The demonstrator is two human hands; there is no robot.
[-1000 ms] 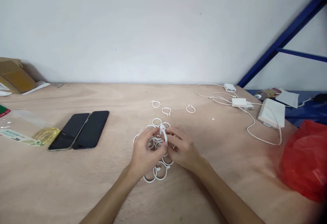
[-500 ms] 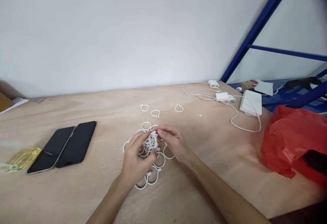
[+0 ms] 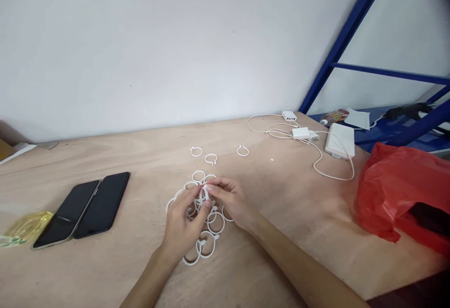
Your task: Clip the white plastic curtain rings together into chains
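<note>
We hold one white ring [image 3: 205, 194] between both hands, just above the ring pile [image 3: 212, 226] at the near middle of the table [image 3: 140, 158]. The left hand [image 3: 183, 226] and the right hand [image 3: 234, 202] are each closed narrow, fingertips pinched on this ring. The hands cover part of the pile. Three loose rings [image 3: 211, 159] lie farther out, apart from the pile. To the left, two dark phones [image 3: 82, 210] lie side by side, touching, with a yellow packet [image 3: 28, 221] just beside them. To the far right we see white chargers with cables [image 3: 305, 134] and a white box [image 3: 340, 140]. A red bag [image 3: 393, 191] sits at the right edge, before a blue rack [image 3: 337, 50].
</note>
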